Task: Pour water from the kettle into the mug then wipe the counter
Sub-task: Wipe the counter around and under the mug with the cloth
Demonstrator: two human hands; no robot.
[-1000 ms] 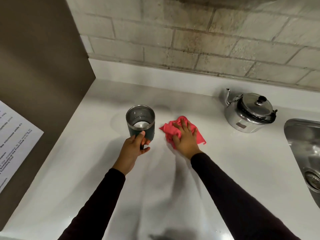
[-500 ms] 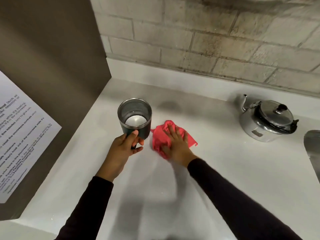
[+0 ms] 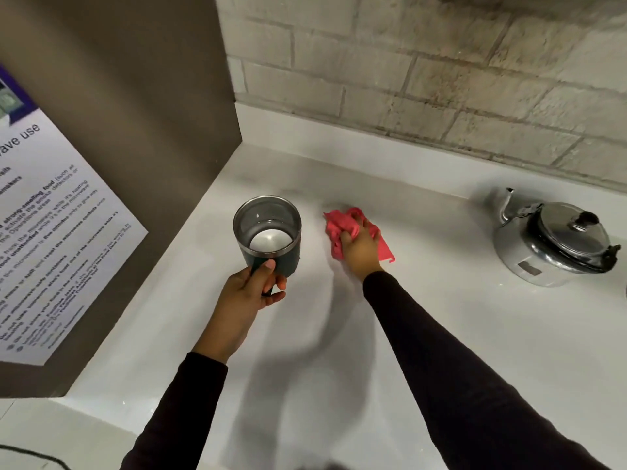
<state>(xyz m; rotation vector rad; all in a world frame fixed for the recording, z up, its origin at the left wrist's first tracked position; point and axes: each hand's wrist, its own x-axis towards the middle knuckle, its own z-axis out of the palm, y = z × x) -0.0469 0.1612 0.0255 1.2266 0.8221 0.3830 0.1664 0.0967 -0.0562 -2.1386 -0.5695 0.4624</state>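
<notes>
A dark green mug (image 3: 268, 232) with a steel inside holds a little water. My left hand (image 3: 249, 295) grips its handle and keeps it just above the white counter (image 3: 458, 334), near the left side panel. To its right, my right hand (image 3: 359, 247) presses down on a crumpled pink cloth (image 3: 341, 225) lying on the counter; its fingers curl into the cloth. The steel kettle (image 3: 549, 244) stands upright at the far right with its lid on and its spout pointing left, apart from both hands.
A brown panel (image 3: 135, 130) with a printed notice (image 3: 51, 232) walls off the counter's left side. A brick wall (image 3: 441, 79) and a white upstand run along the back. A dark cable (image 3: 34, 456) lies at the bottom left.
My right hand has pushed the pink cloth away toward the back wall and bunched it up. The mug stays in my left hand. The camera has turned left, so the sink has left the view.
</notes>
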